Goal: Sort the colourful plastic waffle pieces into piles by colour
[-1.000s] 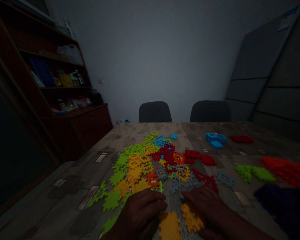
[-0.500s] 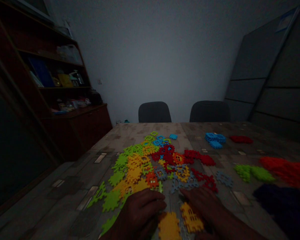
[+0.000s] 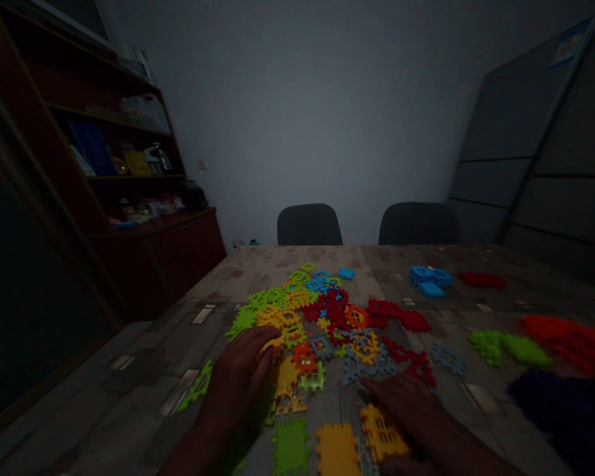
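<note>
Left hand point(image 3: 238, 380) just slid up to the yellow notched plastic pieces point(image 3: 272, 316) mid-frame, fingers curled over; can't tell if it's gripping any. So the flat green notched plastic square point(image 3: 290, 447), bottom centre, now shows beside the solid yellow notched plastic square point(image 3: 337, 451). Right hand point(image 3: 411, 406) hasn't budged, loosely by the yellow windowed plastic piece point(image 3: 379, 431), lower right; grip unclear.

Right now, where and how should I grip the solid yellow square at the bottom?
Likely pinch the solid yellow square by its toothed far edge, coming from the far side: it lies flat, tablecloth shows past that edge, while the green square and windowed yellow piece flank it.
</note>
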Action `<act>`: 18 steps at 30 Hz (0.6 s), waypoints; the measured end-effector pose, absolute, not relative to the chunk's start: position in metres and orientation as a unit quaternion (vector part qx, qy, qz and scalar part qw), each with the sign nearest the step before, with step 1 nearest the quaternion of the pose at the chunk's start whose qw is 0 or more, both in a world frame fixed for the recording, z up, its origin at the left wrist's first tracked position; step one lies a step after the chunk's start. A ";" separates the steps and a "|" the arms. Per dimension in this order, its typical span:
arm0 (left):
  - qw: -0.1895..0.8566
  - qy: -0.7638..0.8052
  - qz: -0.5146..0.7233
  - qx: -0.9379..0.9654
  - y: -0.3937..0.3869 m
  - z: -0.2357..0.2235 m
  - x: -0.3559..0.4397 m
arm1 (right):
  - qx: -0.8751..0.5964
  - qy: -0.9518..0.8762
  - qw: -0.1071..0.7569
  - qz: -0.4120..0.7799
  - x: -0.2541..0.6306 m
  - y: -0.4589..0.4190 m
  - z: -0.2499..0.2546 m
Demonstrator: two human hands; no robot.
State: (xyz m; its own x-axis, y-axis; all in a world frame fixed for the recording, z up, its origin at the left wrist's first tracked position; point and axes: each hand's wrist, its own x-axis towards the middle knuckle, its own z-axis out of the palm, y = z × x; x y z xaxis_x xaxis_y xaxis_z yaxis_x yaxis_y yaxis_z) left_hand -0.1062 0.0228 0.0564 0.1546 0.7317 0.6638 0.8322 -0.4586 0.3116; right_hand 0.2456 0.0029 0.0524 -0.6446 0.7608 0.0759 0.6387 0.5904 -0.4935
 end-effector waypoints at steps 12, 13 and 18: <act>-0.008 -0.633 -0.289 -0.718 0.041 0.017 -0.128 | -0.442 -0.858 0.216 0.147 0.264 0.020 0.012; -0.014 -0.632 -0.281 -0.722 0.041 0.013 -0.125 | -0.449 -0.856 0.213 0.143 0.266 0.021 0.011; -0.024 -0.613 -0.261 -0.745 0.038 0.003 -0.116 | -0.453 -0.861 0.189 0.135 0.271 0.023 0.008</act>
State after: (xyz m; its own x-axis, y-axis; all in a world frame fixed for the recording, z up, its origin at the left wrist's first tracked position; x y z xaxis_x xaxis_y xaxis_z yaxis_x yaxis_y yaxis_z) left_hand -0.1163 0.0381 0.0033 0.1120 0.9260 0.3606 0.9014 -0.2475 0.3554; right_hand 0.2708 0.0234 0.0083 -0.5180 0.8310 0.2030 0.7286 0.5529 -0.4043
